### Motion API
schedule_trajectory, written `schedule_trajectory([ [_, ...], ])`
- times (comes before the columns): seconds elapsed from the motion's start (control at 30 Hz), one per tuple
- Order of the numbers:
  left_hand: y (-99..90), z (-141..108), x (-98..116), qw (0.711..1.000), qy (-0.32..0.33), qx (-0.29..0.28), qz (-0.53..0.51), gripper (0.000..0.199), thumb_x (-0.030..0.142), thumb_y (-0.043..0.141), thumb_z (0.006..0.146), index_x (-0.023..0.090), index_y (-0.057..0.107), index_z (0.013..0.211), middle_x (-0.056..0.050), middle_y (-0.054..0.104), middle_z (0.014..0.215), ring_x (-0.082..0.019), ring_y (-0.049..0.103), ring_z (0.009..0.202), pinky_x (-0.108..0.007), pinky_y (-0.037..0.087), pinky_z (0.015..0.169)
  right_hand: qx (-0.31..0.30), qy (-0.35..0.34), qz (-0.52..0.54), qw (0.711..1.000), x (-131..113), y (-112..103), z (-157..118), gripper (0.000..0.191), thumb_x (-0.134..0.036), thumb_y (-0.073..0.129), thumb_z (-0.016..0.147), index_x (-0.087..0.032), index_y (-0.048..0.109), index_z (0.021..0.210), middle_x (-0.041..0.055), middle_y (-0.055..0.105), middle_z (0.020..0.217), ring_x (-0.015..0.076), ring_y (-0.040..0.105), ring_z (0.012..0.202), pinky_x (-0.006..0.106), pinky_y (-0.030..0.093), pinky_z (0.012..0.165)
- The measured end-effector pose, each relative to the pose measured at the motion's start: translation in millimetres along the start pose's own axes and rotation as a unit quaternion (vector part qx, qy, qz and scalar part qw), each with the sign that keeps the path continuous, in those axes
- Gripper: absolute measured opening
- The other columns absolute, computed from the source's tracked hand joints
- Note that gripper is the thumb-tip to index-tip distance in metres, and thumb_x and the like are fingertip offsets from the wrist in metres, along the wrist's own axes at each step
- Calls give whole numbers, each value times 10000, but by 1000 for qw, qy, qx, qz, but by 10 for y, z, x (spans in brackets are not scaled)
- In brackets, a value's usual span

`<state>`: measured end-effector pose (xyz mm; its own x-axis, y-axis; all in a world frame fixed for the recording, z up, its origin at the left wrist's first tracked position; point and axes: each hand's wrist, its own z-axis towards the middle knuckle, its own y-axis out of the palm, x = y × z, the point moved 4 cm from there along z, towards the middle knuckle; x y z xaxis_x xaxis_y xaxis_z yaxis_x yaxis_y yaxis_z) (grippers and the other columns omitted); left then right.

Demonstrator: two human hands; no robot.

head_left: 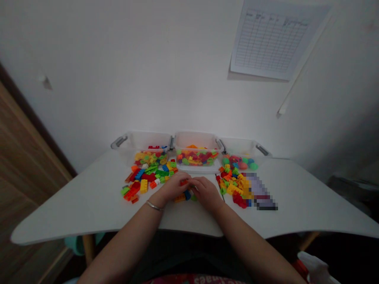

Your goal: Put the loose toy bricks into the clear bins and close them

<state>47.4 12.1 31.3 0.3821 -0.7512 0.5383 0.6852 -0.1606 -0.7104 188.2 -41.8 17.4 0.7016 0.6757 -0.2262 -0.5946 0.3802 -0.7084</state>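
Note:
My left hand (174, 187), with a bangle at the wrist, is closed on a red building brick (184, 182) over the middle of the table. My right hand (207, 194) meets it from the other side, its curled fingers at the same brick; the fingertips partly cover it. Beneath the hands lie an orange brick (179, 198), a dark blue brick (187, 195) and a green piece (193, 197), partly hidden. Loose bricks spread left of my left hand, among them a yellow brick (143, 186). Another pile with yellow bricks (233, 189) lies right of my right hand.
Three clear plastic boxes stand along the wall: a left box (148, 138), a middle box (195, 138) and a right box (237, 142), each holding colourful pieces. A blurred-out flat object (262, 191) lies on the white table (77, 205). A printed sheet (272, 43) hangs above.

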Motion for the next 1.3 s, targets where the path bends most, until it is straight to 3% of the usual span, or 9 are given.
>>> schedule_trajectory([
  [0.3, 21, -7, -111, 999, -27, 12, 41, 116, 254, 608, 849, 187, 700, 872, -64, 723, 891, -200, 642, 881, -326, 502, 837, -14, 52, -3, 999, 30, -3, 5, 404, -87, 542, 833, -214, 594, 1213, 99, 666, 1125, 218, 609, 1062, 400, 520, 946],
  [0.5, -96, -11, -135, 988, -51, 74, 123, 103, 281, 646, 819, 191, 690, 843, -80, 717, 923, -233, 631, 927, -395, 468, 909, -27, 95, -5, 995, 69, -31, 14, 371, -94, 547, 817, -199, 606, 1168, 101, 646, 1160, 228, 576, 1101, 413, 488, 989],
  [0.7, -178, -15, -227, 978, -98, 123, 138, 112, 285, 632, 816, 186, 676, 842, -81, 713, 901, -242, 637, 905, -395, 486, 870, -30, 128, -6, 991, 130, -25, -4, 321, -108, 548, 816, -196, 621, 1116, 93, 642, 1153, 236, 563, 1107, 420, 468, 999],
  [0.83, -202, -24, -258, 974, -122, 154, 107, 109, 289, 622, 806, 196, 669, 841, -61, 713, 860, -232, 644, 866, -375, 503, 832, -30, 129, -2, 991, 143, -12, -10, 304, -110, 553, 817, -200, 630, 1097, 87, 647, 1134, 234, 564, 1093, 413, 465, 996],
  [1.0, -267, -58, -265, 964, -151, 220, -15, 194, 383, 607, 811, 197, 651, 845, -52, 711, 905, -217, 650, 885, -349, 519, 830, -36, 134, -2, 990, 143, -12, -7, 294, -101, 551, 815, -209, 648, 1070, 86, 650, 1126, 230, 558, 1110, 415, 463, 996],
  [1.13, -464, -65, -333, 922, -194, 322, -96, 339, 513, 626, 773, 179, 620, 831, -45, 688, 843, -201, 654, 825, -319, 526, 758, -37, 130, 7, 991, 131, -30, -2, 272, -105, 547, 825, -210, 656, 1051, 82, 650, 1126, 225, 562, 1102, 401, 467, 992],
  [1.2, -608, -36, -369, 908, -212, 340, -124, 369, 535, 621, 771, 172, 603, 832, -37, 674, 778, -191, 652, 752, -305, 524, 704, -37, 129, 10, 991, 125, -39, 0, 271, -95, 542, 821, -210, 661, 1035, 81, 648, 1125, 223, 567, 1090, 396, 469, 990],
  [1.3, -920, -11, -364, 896, -219, 380, -78, 335, 488, 567, 821, 167, 605, 911, -64, 701, 882, -201, 662, 832, -314, 522, 755, -34, 124, 14, 992, 115, -50, 3, 266, -77, 537, 812, -205, 668, 1004, 85, 646, 1110, 221, 571, 1074, 396, 474, 980],
])
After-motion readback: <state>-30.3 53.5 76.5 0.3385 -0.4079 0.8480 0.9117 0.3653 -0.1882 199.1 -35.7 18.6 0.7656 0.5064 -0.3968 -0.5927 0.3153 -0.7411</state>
